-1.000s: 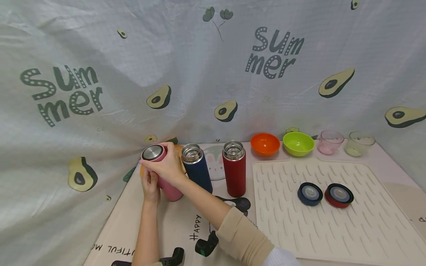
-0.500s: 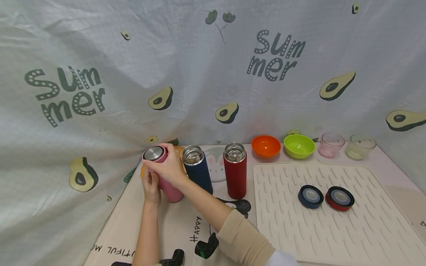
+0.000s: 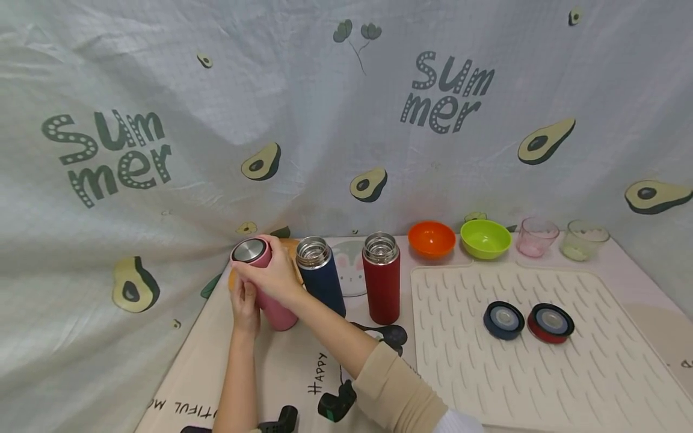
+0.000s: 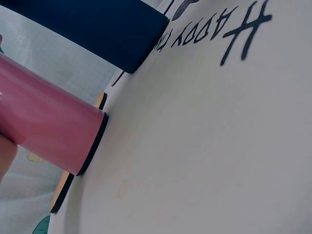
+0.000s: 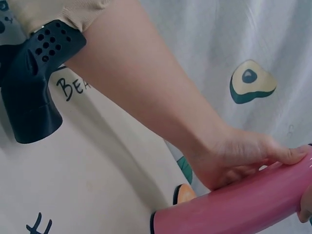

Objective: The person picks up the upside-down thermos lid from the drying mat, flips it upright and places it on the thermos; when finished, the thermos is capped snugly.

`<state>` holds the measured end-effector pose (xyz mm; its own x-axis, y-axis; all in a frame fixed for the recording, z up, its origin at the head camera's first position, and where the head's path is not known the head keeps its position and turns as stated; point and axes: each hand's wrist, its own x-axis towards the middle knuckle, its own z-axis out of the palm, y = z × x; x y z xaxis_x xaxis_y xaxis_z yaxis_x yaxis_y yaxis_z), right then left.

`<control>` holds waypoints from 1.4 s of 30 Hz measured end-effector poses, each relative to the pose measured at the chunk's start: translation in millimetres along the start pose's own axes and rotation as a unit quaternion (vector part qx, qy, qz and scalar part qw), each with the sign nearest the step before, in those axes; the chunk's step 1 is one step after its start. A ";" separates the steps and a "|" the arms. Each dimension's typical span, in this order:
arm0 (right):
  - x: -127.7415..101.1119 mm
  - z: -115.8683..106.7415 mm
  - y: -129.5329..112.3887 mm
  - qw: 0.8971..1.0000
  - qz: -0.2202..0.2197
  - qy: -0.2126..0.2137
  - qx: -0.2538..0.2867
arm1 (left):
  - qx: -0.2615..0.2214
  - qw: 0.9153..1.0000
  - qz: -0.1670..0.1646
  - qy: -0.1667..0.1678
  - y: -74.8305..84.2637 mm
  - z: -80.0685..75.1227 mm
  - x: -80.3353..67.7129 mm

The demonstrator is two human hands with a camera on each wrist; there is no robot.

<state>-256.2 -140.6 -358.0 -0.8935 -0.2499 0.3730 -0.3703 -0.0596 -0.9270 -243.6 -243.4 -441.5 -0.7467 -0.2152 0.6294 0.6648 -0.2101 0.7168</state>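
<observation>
A pink thermos [image 3: 277,310] stands on the table at the left, capped by a lid [image 3: 249,249] with a steel disc in its top. My left hand [image 3: 245,308] grips the body from the near left side; the right wrist view shows that left hand [image 5: 234,158] with its thumb along the pink wall. Crossing over from the right, my right hand [image 3: 275,272] holds the lid, thumb in front and fingers behind. The left wrist view catches the lower pink body [image 4: 53,119] with its dark base on the table. My right fingertips are mostly hidden.
Lidless blue [image 3: 323,282] and red [image 3: 381,285] thermoses stand to the right. Blue [image 3: 504,320] and red [image 3: 551,323] lids lie on a cream mat [image 3: 514,385]. Orange [image 3: 431,239] and green [image 3: 485,239] bowls and two glasses [image 3: 537,237] line the back. Dark spoons [image 3: 392,334] lie in front.
The view shifts slightly. Both hands keep their places on the pink thermos, and nothing else has visibly moved.
</observation>
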 end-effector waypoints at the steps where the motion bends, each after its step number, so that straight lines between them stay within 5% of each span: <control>1: -0.6 -0.2 -0.5 1.000 0.002 0.000 -0.001 | 0.000 1.000 -0.004 -0.001 0.0 0.1 0.1; 13: -24.2 -16.0 -11.8 0.995 0.002 -0.046 -0.093 | 0.022 0.997 -0.077 -0.018 7.5 -3.7 -2.6; 18: -53.1 -36.8 -11.1 0.981 -0.039 -0.125 -0.140 | 0.051 0.994 -0.093 -0.042 15.0 -4.7 -2.8; 23: -86.6 -59.6 -8.6 0.964 -0.034 -0.215 -0.152 | 0.105 0.988 -0.091 -0.072 18.9 -10.6 -0.4; 27: -109.4 -80.7 -5.3 0.954 -0.020 -0.258 -0.151 | 0.172 0.972 -0.117 -0.112 25.2 -14.6 4.5; 29: -121.7 -93.7 -4.3 0.949 -0.004 -0.275 -0.153 | 0.208 0.957 -0.142 -0.142 30.4 -16.5 6.6; 32: -141.1 -114.0 -3.8 0.943 0.017 -0.287 -0.166 | 0.277 0.922 -0.194 -0.187 39.9 -21.2 1.9; 36: -165.3 -141.4 -1.4 0.947 0.003 -0.260 -0.189 | 0.400 0.859 -0.230 -0.224 56.9 -26.2 -18.7; 42: -189.4 -186.7 -1.7 0.956 -0.017 -0.166 -0.243 | 0.555 0.770 -0.200 -0.244 90.2 -23.7 -50.0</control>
<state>-133.7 87.2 -419.7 -0.7795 -0.5530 0.2943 -0.5432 0.3628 -0.7572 -145.8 -274.2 -415.4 -0.9861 0.0952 0.1360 0.1533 0.8359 0.5271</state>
